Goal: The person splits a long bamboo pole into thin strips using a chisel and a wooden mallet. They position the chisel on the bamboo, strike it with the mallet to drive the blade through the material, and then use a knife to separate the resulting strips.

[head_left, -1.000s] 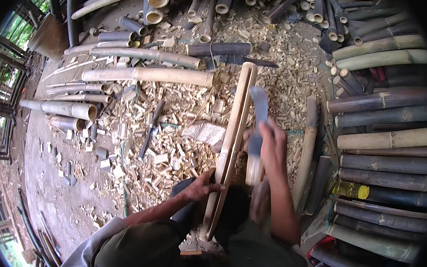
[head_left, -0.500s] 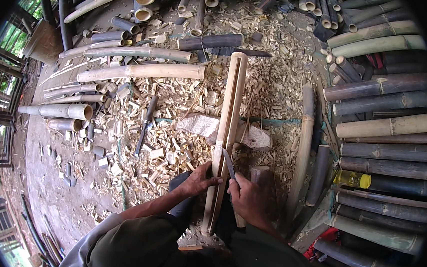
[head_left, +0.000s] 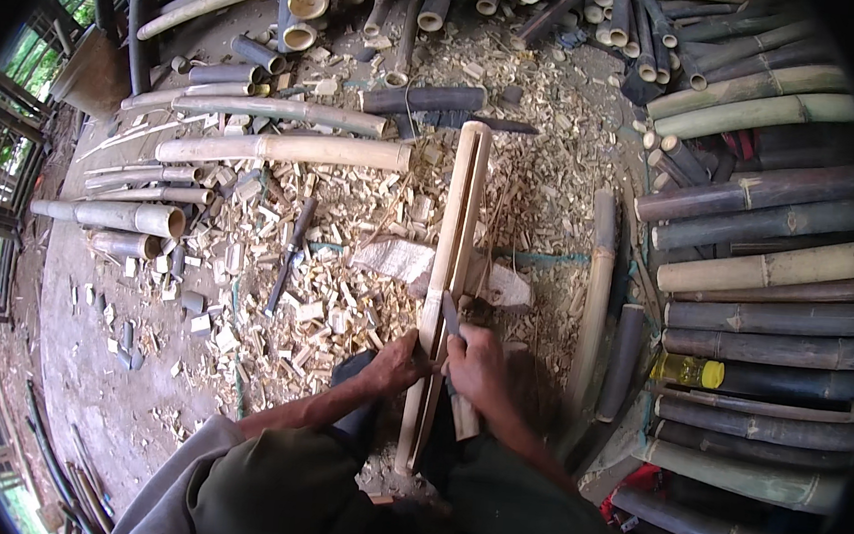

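So yeah | left grip (head_left: pixel 392 364) wrapped round a split bamboo pole (head_left: pixel 445 253) | right grip (head_left: pixel 479 366) closed on a knife (head_left: pixel 464 417), blade (head_left: pixel 450 314) right by the slit (head_left: pixel 466 205) | pole runs out from between the legs (head_left: pixel 279 496), over a pale log (head_left: pixel 395 262) on the chip-covered floor (head_left: pixel 125 414)

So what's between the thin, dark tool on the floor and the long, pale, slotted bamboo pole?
In the head view: small, pale wood chips and a whitish, rough wooden block, partly hidden behind the pole.
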Tool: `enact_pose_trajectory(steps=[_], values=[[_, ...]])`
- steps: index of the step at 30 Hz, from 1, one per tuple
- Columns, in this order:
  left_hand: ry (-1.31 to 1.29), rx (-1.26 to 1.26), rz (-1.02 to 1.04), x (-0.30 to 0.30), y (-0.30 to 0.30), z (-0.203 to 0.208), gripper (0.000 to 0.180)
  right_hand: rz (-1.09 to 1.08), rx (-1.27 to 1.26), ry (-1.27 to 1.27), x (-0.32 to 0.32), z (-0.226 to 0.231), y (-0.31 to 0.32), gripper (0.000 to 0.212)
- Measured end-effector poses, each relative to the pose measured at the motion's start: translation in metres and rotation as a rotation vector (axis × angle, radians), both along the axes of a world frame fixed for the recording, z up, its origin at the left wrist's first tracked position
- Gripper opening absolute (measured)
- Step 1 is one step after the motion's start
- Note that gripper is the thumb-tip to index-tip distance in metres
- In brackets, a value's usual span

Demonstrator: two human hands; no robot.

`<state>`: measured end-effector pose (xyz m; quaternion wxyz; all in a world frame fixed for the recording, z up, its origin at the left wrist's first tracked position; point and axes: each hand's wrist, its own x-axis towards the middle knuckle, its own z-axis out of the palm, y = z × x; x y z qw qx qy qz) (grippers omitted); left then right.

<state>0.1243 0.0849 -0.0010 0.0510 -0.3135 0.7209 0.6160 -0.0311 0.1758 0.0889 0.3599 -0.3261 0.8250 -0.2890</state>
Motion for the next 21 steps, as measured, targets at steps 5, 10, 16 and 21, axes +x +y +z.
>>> enact_pose_trajectory(steps=[5, 10, 16, 21], values=[[0.085, 0.005, -0.042, -0.003, -0.004, -0.014, 0.054, 0.131, 0.161, -0.267, -0.066, 0.013, -0.039, 0.026], [0.087, -0.129, -0.034, 0.003, -0.002, -0.019, 0.06, 0.193, 0.104, -0.311, -0.076, 0.015, -0.037, 0.023], [0.049, 0.052, 0.037, 0.0, -0.001, 0.0, 0.056, -0.053, -0.114, -0.056, -0.006, 0.03, 0.014, 0.026], [-0.005, 0.109, 0.044, 0.001, -0.003, 0.005, 0.055, -0.048, -0.271, -0.052, -0.009, 0.0, 0.005, 0.022]])
